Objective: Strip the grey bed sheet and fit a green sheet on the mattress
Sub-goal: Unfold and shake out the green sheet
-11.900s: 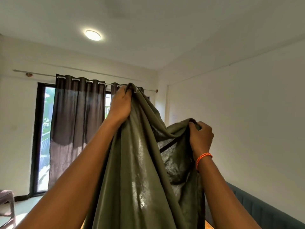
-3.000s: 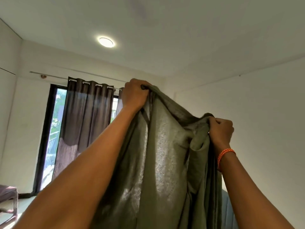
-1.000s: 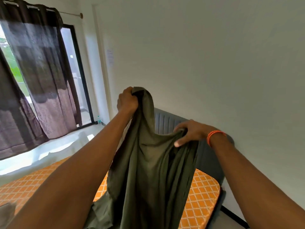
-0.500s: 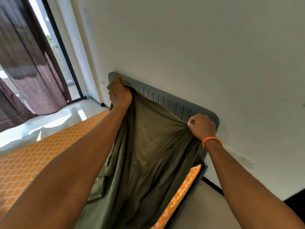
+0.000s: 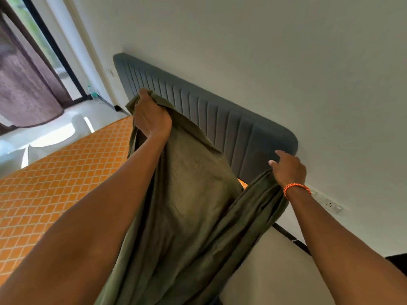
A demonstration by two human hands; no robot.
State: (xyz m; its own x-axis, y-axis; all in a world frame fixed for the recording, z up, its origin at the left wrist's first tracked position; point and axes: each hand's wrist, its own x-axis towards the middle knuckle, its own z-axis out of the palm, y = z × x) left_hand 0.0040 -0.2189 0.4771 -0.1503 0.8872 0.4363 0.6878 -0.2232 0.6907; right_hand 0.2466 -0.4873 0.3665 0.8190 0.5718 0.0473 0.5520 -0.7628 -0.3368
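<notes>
There are 2 hands: 1 left hand (image 5: 152,119) and 1 right hand (image 5: 288,168). I count 1 green sheet (image 5: 189,212), 1 orange mattress (image 5: 55,183), 1 grey headboard (image 5: 231,124), 1 orange bracelet (image 5: 296,188), 1 wall socket (image 5: 330,204) and 1 curtain (image 5: 24,89).

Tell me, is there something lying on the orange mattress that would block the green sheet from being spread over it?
Nothing visible does. The green sheet hangs from the left hand and right hand over the head end of the mattress, by the headboard. The quilted top that shows is bare; the sheet and arms hide the part beneath them.
</notes>
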